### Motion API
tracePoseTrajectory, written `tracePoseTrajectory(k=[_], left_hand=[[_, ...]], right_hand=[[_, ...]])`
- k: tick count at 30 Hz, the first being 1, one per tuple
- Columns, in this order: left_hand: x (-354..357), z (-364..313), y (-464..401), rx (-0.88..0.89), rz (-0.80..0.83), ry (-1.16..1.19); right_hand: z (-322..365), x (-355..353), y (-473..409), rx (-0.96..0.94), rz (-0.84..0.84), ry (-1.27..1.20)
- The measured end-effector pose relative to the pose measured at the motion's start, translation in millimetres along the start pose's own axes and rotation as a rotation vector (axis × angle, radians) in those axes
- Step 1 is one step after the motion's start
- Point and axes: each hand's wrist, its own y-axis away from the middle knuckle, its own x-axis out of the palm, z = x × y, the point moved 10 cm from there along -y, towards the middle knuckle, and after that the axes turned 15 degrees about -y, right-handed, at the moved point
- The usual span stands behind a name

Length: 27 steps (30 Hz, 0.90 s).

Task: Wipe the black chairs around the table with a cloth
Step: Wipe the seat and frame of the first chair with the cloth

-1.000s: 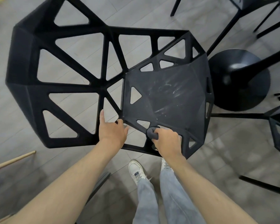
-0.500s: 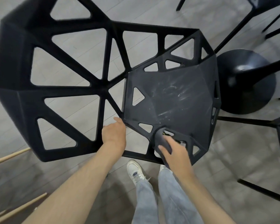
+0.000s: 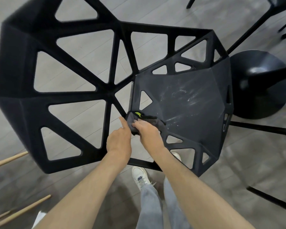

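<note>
Here, black chair (image 3: 64, 90) fills most of the view, seen from above: openwork back at left, solid faceted seat (image 3: 188, 103) at right, whitish smears across the seat's middle. Round black table base (image 3: 261, 83) just beyond the seat's right edge. More black chair legs at the top right and right borders. Right hand (image 3: 147, 131) at the seat's near-left corner, fingers curled over a dark cloth (image 3: 149, 120) with a green tag, pressing it flat on the seat, probably to start a pass toward the smears. Left hand (image 3: 119, 141) just beside it at the same corner, forefinger out and touching the cloth's edge, grasping nothing; likely steadying or spreading the cloth.
</note>
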Motion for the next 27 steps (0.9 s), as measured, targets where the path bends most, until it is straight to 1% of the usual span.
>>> tracePoseTrajectory(k=[2,5,7,9,12,14,17,19,21,24,25,27], left_hand=[[-3,-1,2,0.012,-0.01,0.002],[-6,1,4,0.024,-0.01,0.023],[-9,2,5,0.012,-0.014,0.029],[-9,0,6,0.015,-0.019,0.024],[-8,-2,2,0.022,-0.027,0.008],[-7,0,-1,0.008,-0.042,0.007],[-6,2,2,0.011,-0.041,-0.003],[-7,1,6,0.011,-0.042,-0.018],[-8,0,8,0.012,-0.037,-0.024],[-3,-2,8,0.023,-0.03,-0.016],[-2,-5,11,0.04,-0.05,-0.029],[-6,-17,20,0.077,-0.166,-0.062]], right_hand=[[-23,-24,26,0.045,0.042,0.068],[-46,-63,69,0.146,0.097,0.093],[-51,-68,78,0.186,0.12,0.116],[-42,-58,62,0.167,0.077,0.041],[-23,-13,21,0.107,0.041,-0.121],[-6,12,-3,0.042,0.019,-0.142],[9,14,-7,-0.117,-0.04,0.015],[0,6,8,-0.167,0.007,0.192],[-19,-10,24,-0.115,0.076,0.347],[-46,-39,50,-0.014,0.163,0.446],[-52,-49,61,-0.008,0.181,0.473],[-65,-75,86,0.001,0.164,0.517]])
